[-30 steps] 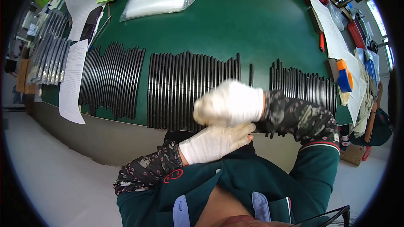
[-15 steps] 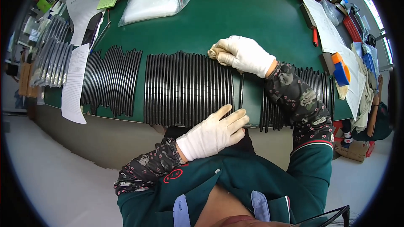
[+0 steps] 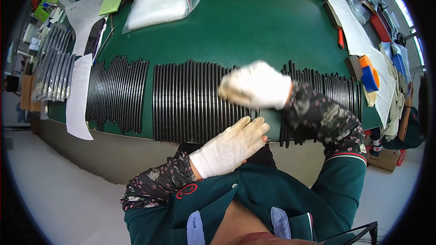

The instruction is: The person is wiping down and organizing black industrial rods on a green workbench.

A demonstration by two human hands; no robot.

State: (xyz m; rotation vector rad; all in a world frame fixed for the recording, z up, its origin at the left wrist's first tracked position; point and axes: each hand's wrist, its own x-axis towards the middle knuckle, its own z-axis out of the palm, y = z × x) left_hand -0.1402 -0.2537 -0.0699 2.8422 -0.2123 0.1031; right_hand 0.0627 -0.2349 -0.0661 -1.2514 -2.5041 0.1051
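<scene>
"Just past the left hand (image 3: 229,147), what are those black rods (image 3: 186,102)?"

"They lie side by side on the green worktop (image 3: 254,22). The right hand (image 3: 256,86) is over the right end of their row. The left hand is by the near ends, closer to the tummy."

"Are the hands holding any?"

"The left hand is flat, fingers straight and a little apart, and I see nothing in it. The right hand has bent fingers, but it's blurry, so I can't tell."

"Would one be heavy?"

"I think one is light, but a big bunch may weigh a lot. They look stiff and shiny, so they could roll, or slip in the white gloves (image 3: 215,156)."

"Where would you grab one?"

"Near its middle, I guess, so it doesn't tip. They don't look easy to break, but they might scratch."

"Any more?"

"Yes, a left row (image 3: 118,95) well left of both hands, and a right row (image 3: 329,86) past the right hand."
</scene>
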